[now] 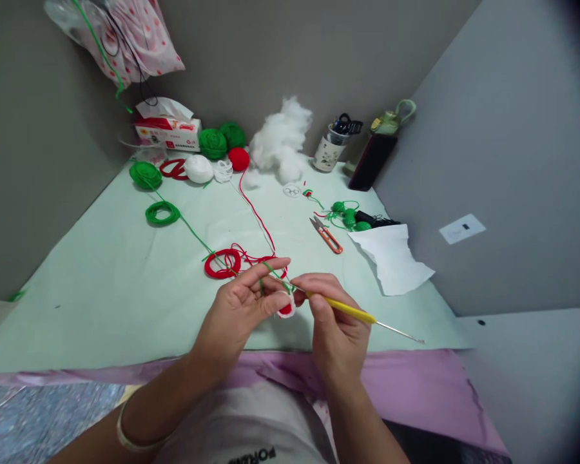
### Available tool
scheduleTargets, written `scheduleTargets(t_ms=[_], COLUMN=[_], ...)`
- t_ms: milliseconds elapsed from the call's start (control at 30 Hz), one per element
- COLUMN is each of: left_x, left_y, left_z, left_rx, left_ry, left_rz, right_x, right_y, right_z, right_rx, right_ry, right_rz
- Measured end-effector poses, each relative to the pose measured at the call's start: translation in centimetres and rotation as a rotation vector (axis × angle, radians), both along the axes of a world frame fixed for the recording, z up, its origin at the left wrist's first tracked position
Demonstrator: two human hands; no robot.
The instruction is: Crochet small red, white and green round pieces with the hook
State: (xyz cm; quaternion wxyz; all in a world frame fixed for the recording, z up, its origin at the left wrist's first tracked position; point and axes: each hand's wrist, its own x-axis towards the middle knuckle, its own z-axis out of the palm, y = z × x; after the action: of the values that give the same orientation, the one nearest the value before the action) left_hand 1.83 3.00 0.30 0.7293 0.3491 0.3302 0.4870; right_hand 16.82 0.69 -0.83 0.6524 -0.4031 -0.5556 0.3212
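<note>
My left hand [244, 303] pinches a small red and white crochet piece [286, 309], with green yarn [270, 269] running over its forefinger. My right hand [331, 309] is closed on a yellow-handled crochet hook [362, 316], whose metal end points right and whose working tip is hidden at the piece. Both hands hover just above the near edge of the pale green table [101, 290]. Red yarn [254, 209] trails from the piece back to a red ball [238, 158], and a red yarn coil [222, 263] lies just beyond my left hand.
Green yarn balls [221, 140], a green coil [162, 212], white yarn [198, 168], stuffing [283, 142], a tissue box [167, 132], a cup with scissors [331, 149], orange snips [327, 235], small green crochet pieces [350, 216] and white paper [391, 258] lie further back. Grey walls enclose the table.
</note>
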Motion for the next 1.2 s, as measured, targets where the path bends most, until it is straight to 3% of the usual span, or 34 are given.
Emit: scheduleTargets(t_ms=[100, 200, 267, 433, 667, 733, 833, 933, 1033, 1200], left_x=[0.2, 0.5, 0.5, -0.1, -0.8, -0.4, 0.4, 1.1, 1.1, 0.0], left_y=[0.0, 0.0, 0.0, 0.5, 0.8, 0.6, 0.2, 0.0, 0.2, 0.7], left_z=[-0.1, 0.0, 0.1, 0.1, 0.3, 0.4, 0.6, 0.7, 0.8, 1.1], left_rx=[-0.053, -0.136, -0.218, -0.286, -0.203, -0.183, -0.136, -0.123, -0.108, -0.089], left_ry=[-0.029, -0.117, -0.201, -0.252, -0.229, -0.176, -0.087, -0.072, -0.066, -0.056], left_rz=[0.023, -0.028, -0.074, -0.137, -0.168, -0.115, -0.013, 0.017, 0.047, -0.075], right_x=[0.0, 0.0, 0.1, 0.5, 1.1, 0.8, 0.0, -0.5, -0.5, 0.0], right_y=[-0.3, -0.6, -0.6, -0.1, 0.8, 0.8, 0.6, 0.2, 0.0, 0.3], right_z=[-0.3, -0.8, -0.9, -0.1, 0.9, 0.6, 0.0, -0.4, -0.3, -0.2], right_rx=[0.079, 0.248, 0.283, 0.086, -0.142, -0.155, -0.107, -0.088, -0.129, -0.139], right_ry=[-0.218, -0.507, -0.544, -0.216, 0.316, 0.329, 0.180, 0.029, 0.038, 0.154], right_rz=[-0.031, -0.162, -0.183, -0.080, 0.128, 0.167, 0.102, 0.023, 0.047, 0.075])
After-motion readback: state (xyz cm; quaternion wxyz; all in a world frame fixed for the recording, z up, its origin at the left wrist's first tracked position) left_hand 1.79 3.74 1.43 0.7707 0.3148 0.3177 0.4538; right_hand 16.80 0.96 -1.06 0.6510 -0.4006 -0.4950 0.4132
